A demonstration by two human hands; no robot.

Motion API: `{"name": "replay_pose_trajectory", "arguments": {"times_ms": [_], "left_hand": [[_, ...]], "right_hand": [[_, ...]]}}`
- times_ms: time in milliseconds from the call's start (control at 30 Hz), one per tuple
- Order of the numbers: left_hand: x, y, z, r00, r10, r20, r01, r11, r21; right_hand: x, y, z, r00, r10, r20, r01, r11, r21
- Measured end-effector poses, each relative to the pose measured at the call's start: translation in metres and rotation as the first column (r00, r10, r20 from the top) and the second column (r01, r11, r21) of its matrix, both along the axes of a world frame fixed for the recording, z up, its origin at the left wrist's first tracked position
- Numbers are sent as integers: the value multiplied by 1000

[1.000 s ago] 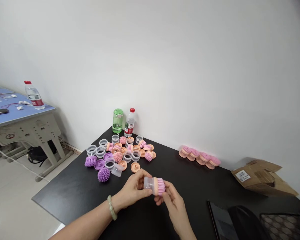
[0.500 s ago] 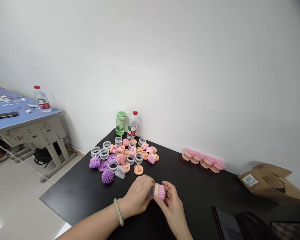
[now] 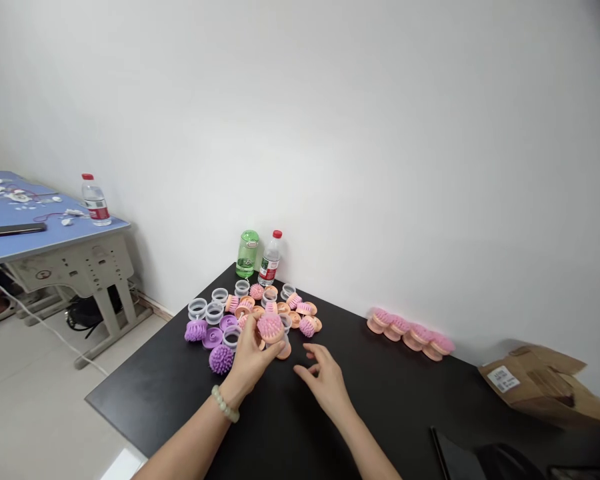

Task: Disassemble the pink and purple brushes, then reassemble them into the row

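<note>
My left hand, with a bead bracelet at its wrist, is closed round a scalp massage brush whose pink bristles face up. It is held over the front of a pile of brush parts. Apart from it, my right hand hovers above the black table with thumb and fingers spread and nothing in them. In the pile lie a purple bristle head, a purple disc, clear rings and orange discs. Some parts are hidden behind my left hand.
A row of pink brushes stands along the wall on the black table. Behind the pile are a green bottle and a water bottle. A torn cardboard box lies at the right. Further left is a blue desk.
My right hand has let go of the brush and opened. My left hand has carried the brush up and left to the pile, turning its bristles upward. The camera view has shifted slightly.
</note>
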State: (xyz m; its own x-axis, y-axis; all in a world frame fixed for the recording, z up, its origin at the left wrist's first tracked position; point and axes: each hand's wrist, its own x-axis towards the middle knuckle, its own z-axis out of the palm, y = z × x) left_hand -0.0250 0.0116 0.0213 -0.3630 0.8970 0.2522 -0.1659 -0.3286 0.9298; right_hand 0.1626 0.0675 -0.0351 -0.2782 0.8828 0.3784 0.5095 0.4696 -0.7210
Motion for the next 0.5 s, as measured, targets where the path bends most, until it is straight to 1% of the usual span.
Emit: {"name": "replay_pose_trajectory", "arguments": {"times_ms": [67,133,233,333,433,500], "left_hand": [[-1,1,2,985,-53,164,51,999,13],[-1,1,3,948,-125,294,123,992,24],[-1,2,4,885,-208,416,223,975,13],[-1,3,3,845,-257,469,291,957,1],[0,3,1,835,-288,468,328,945,-4],[2,3,-1,836,-318,447,356,935,0]], "right_hand": [[-17,3,-5,999,-6,46,5,1000,18],[-32,4,-8,996,-20,91,16,999,43],[-45,4,-8,991,-20,129,11,997,73],[-42,2,-5,992,0,123,-11,996,88],[-27,-6,-2,995,24,101,-32,996,82],[-14,-15,0,996,38,82,-43,997,59]]}}
